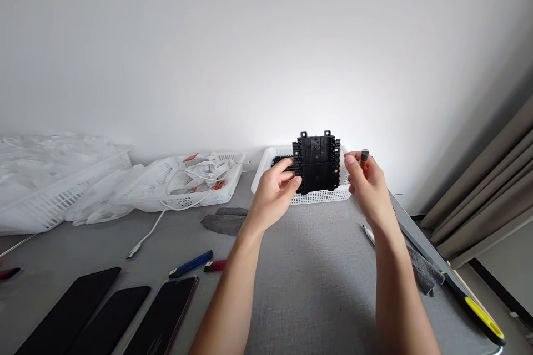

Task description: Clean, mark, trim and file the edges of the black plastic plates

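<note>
Gripping a black module by its left side with the left hand, upright above the white basket at the far edge of the tabletop. Pinching a small orange piece in the right hand, just beside the module's right side. Near left corner: three dark phones.

- Dark slabs, three, 7 o'clock: near ends cut off by the bottom edge.
- Red item, 9 o'clock: cut off by the left edge, kind unclear.
- White basket, centre: contents largely hidden behind black block.
- Small orange-and-grey piece, pinched in right hand: too small to identify.
- Block's left edge: covered by left hand.
</note>
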`<state>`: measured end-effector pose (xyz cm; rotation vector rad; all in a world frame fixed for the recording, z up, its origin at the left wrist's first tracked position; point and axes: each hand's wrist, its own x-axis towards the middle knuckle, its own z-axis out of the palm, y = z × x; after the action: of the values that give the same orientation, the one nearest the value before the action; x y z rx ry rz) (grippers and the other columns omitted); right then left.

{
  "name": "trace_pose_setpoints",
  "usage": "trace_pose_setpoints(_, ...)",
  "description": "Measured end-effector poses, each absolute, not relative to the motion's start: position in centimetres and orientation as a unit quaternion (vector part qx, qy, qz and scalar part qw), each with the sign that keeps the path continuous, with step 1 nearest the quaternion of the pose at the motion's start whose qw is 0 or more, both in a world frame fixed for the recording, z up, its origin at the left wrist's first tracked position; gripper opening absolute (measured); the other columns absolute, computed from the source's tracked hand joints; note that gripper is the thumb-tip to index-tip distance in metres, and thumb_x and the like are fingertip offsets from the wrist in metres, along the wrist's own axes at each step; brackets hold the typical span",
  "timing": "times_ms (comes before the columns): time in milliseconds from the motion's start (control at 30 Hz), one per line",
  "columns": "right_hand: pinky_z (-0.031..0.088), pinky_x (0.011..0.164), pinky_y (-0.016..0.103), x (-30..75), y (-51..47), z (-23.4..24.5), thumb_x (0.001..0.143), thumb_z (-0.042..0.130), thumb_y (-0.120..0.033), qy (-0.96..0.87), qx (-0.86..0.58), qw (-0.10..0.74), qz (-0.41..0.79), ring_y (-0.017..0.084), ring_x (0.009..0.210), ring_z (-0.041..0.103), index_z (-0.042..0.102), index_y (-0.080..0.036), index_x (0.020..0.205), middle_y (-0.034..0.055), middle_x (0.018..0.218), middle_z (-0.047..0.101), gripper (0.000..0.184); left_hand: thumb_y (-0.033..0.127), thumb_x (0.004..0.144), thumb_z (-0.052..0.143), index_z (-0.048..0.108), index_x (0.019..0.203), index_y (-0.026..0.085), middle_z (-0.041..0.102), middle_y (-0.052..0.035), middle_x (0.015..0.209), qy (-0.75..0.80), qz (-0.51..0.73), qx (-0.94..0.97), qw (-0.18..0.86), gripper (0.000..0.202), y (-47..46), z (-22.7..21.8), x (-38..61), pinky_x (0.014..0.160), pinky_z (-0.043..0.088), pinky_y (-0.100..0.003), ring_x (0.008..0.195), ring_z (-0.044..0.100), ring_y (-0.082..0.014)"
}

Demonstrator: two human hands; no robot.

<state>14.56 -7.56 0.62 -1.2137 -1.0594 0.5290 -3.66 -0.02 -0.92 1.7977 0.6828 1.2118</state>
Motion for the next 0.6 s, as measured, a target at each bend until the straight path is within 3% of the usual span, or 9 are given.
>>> trace_pose_setpoints(167,0.023,0.047,0.024,14.0,-8.8,1.4,0.089,0.046,-0.062,-0.459,-0.460,0.686,0.328,0.011,0.055,0.030,0.049,-0.022,0.075,-0.0026,0.068,0.036,0.043,0.032,0.087,0.062,0.056,0.129,0.016,0.066,-0.0014,0.071,0.280,0.462,0.721,0.434,0.045,-0.1,-0.6,-3.7,0.059,0.051,-0.027,0.062,0.061,-0.0155)
trace_pose_setpoints(333,0.012,0.045,0.023,12.2,-7.9,1.2,0.085,0.039,-0.058,-0.452,-0.366,0.616,0.531,0.009,0.050,0.020,0.036,-0.022,0.066,-0.0046,0.060,0.029,0.041,0.028,0.090,0.056,0.055,0.130,0.016,0.070,-0.0043,0.080,0.284,0.443,0.744,0.412,0.042,-0.8,-0.3,-3.0,0.063,0.052,-0.028,0.067,0.064,-0.0168)
trace_pose_setpoints(600,0.007,0.043,0.022,11.0,-6.7,0.8,0.076,0.043,-0.051,-0.399,-0.364,0.602,0.588,0.007,0.046,0.014,0.034,-0.022,0.061,-0.0074,0.054,0.026,0.034,0.019,0.091,0.050,0.054,0.130,0.018,0.074,-0.0091,0.104,0.269,0.417,0.787,0.366,0.039,-2.0,0.0,-2.4,0.080,0.055,-0.031,0.093,0.070,-0.0202)
